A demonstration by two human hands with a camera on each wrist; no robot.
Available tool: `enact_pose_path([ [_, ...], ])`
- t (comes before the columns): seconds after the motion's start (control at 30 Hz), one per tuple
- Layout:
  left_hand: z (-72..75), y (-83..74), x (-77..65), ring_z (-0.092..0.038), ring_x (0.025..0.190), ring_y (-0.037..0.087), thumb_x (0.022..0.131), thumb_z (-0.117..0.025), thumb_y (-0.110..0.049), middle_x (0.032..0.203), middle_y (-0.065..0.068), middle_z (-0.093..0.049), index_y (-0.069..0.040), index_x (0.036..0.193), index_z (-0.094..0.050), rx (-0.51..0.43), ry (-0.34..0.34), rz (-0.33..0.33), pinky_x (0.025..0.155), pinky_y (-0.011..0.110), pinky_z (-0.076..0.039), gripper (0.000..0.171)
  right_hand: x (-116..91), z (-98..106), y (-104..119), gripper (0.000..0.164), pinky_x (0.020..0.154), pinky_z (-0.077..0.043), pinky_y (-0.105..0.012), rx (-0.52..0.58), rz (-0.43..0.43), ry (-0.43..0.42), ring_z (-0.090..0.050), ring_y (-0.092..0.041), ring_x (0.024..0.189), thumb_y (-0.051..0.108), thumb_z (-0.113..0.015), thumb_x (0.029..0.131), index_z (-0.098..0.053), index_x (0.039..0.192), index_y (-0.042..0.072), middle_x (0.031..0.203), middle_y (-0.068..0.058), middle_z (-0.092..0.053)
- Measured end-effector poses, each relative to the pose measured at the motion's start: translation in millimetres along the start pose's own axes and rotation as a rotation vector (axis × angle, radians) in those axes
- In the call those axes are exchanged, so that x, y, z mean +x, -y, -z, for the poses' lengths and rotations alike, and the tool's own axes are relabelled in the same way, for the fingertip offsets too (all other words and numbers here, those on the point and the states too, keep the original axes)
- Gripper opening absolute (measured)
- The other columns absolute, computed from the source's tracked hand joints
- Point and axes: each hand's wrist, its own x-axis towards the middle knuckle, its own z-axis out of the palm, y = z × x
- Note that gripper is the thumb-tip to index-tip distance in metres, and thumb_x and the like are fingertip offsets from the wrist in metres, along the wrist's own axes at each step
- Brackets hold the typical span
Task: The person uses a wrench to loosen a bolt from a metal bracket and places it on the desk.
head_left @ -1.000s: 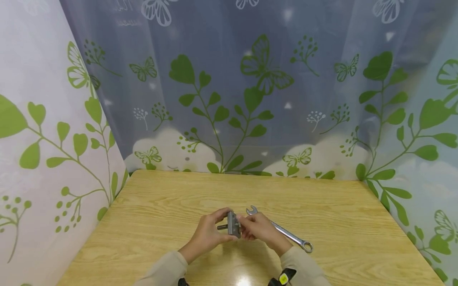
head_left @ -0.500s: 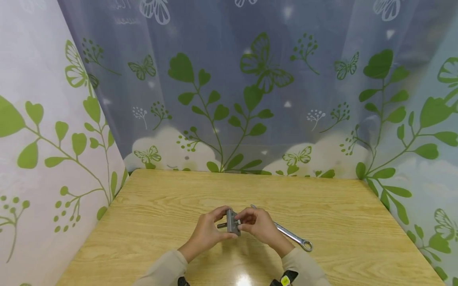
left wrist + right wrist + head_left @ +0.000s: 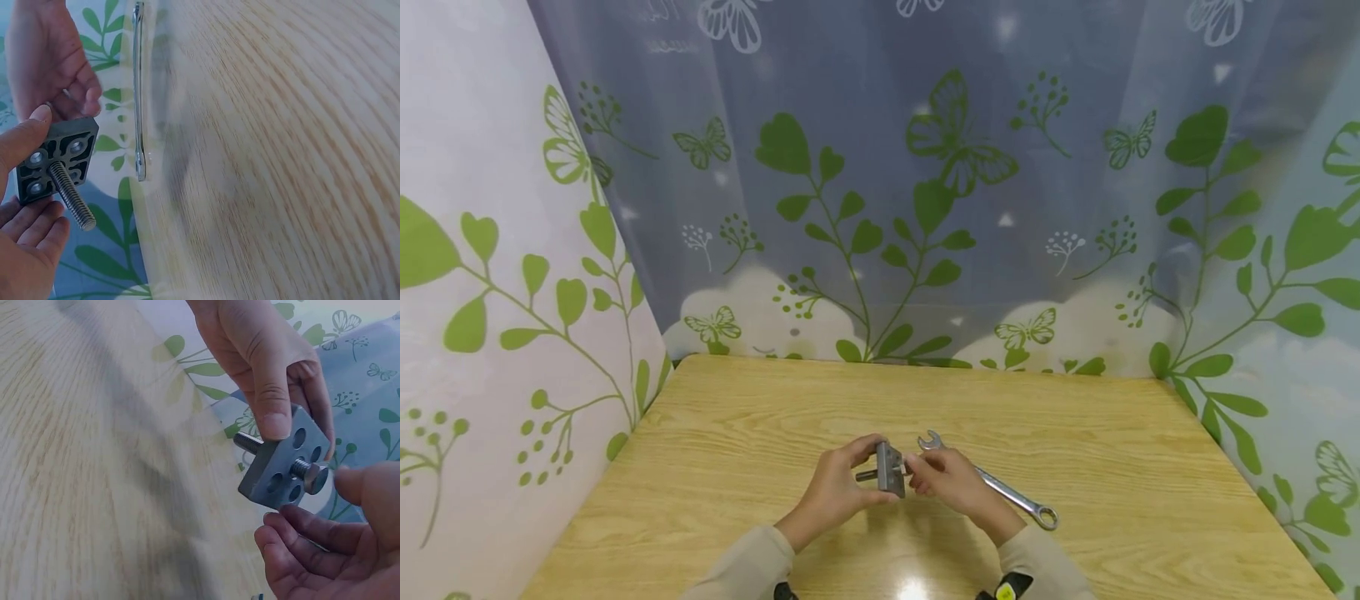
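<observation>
On the far left of the head view a white curtain with green leaves is seen; a wooden table fills the lower part of the frame.

Just left of the lower middle, the left hand is held a little above the table; a small grey metal block is gripped by it, with the thumb on one edge and the fingers curled behind the other edge. In the left wrist view the block sits at the left edge of the frame; a threaded bolt is pushed through its middle hole, and the threaded end sticks out toward the lower middle of that frame.

The long line of the bolt runs side to side between the two hands in the head view; the threaded end points left, past the left hand, and the bolt head faces right.

Right of the block, the right hand is held close; its fingers are loosely bent and spread, and nothing is gripped by them; the fingertips are seen just beside the bolt head, but a touch cannot be told for sure. The right hand is the nearer one to the bolt head.

Further right, a silver wrench lies flat on the table, slanting from the upper left to the lower right, partly hidden behind the right hand.
</observation>
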Motion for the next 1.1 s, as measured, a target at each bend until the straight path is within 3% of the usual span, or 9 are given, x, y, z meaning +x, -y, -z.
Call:
enact_pose_path([
  [0.2,-2.8,0.3,-0.2,-0.061,0.114,0.026,0.066,-0.088,-0.017,0.123,0.013,-0.064,-0.001,0.128,-0.056,0.02,0.001,-0.009,0.097,0.037,-0.051,0.071,3.0,-5.9,-0.6,0.054,0.058,-0.056,-0.035,0.033,-0.1,-0.045,-0.06,-0.014,0.061,0.04,-0.047,0.101,-0.067,0.085,-0.008,0.066,-0.005,-0.063],
  [0.47,-3.0,-0.1,0.1,-0.061,0.115,0.027,0.067,-0.087,-0.018,0.124,0.013,-0.064,-0.001,0.128,-0.056,0.022,0.009,-0.01,0.098,0.039,-0.05,0.071,5.0,-5.5,4.5,0.05,0.055,-0.052,-0.032,-0.006,-0.098,-0.02,-0.052,-0.011,0.056,0.036,-0.05,0.1,-0.064,0.082,-0.009,0.062,0.0,-0.058],
  [0.63,-2.5,-0.4,0.4,-0.06,0.116,0.027,0.067,-0.087,-0.018,0.124,0.012,-0.064,-0.001,0.129,-0.055,0.021,0.016,-0.001,0.097,0.04,-0.051,0.071,3.9,-0.6,3.9,0.035,0.063,-0.053,-0.036,-0.029,-0.047,0.0,-0.057,-0.017,0.067,0.032,-0.058,0.096,-0.065,0.094,-0.002,0.073,-0.004,-0.061],
  [0.83,-2.0,-0.1,1.3,-0.06,0.116,0.027,0.068,-0.087,-0.019,0.125,0.013,-0.063,-0.002,0.13,-0.055,0.016,0.02,0.009,0.098,0.042,-0.05,0.072,3.6,1.0,0.0,0.023,0.069,-0.052,-0.03,-0.058,0.066,-0.037,-0.059,-0.018,0.08,0.02,-0.068,0.09,-0.067,0.106,0.003,0.09,-0.006,-0.065],
  [1.1,-0.4,-0.2,2.9,-0.06,0.116,0.027,0.067,-0.087,-0.021,0.126,0.013,-0.063,-0.002,0.129,-0.056,0.021,0.021,0.017,0.098,0.042,-0.05,0.072,3.6,-0.7,0.4,0.019,0.074,-0.055,-0.028,-0.098,0.148,-0.07,-0.061,-0.019,0.086,0.008,-0.072,0.085,-0.069,0.104,0.006,0.097,-0.007,-0.067],
])
